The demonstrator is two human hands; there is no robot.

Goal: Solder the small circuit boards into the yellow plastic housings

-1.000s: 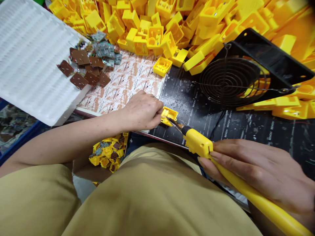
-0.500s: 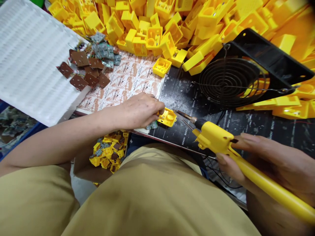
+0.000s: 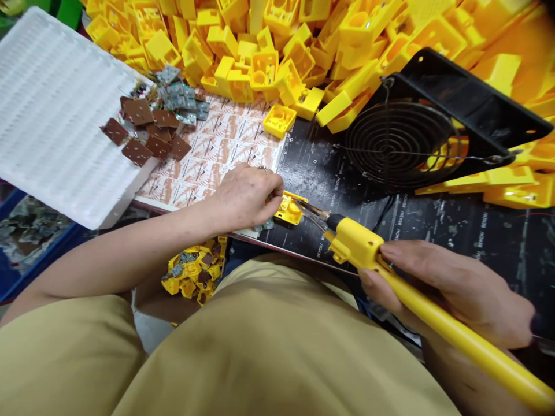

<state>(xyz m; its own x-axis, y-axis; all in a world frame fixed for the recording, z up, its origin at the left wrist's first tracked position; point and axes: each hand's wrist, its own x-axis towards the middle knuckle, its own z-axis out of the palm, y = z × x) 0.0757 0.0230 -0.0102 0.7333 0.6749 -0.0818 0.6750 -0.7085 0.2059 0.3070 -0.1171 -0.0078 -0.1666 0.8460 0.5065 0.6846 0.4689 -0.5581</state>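
Note:
My right hand (image 3: 451, 289) is wrapped round a yellow soldering iron (image 3: 355, 237) with a trigger-like body and a thin feed tube beside its tip. The metal tip reaches over a small open yellow plastic housing (image 3: 291, 209) on the black bench surface. My left hand (image 3: 251, 193) is closed in a pinch at the housing's left edge; what lies between thumb and forefinger is hidden. Part of a green circuit board (image 3: 265, 226) shows under that hand, next to the housing.
Yellow housings (image 3: 243, 52) are heaped along the back. A black fan (image 3: 403, 138) stands at right. Brown and grey circuit boards (image 3: 150, 130) lie by a white foam slab (image 3: 65, 115). Below the bench edge sits a pile of filled housings (image 3: 193, 268); a blue bin (image 3: 26, 260) is at left.
My right hand has moved the soldering iron left, so its tip now reaches the housing's interior instead of stopping by its right edge. My left hand stays pinched at the housing.

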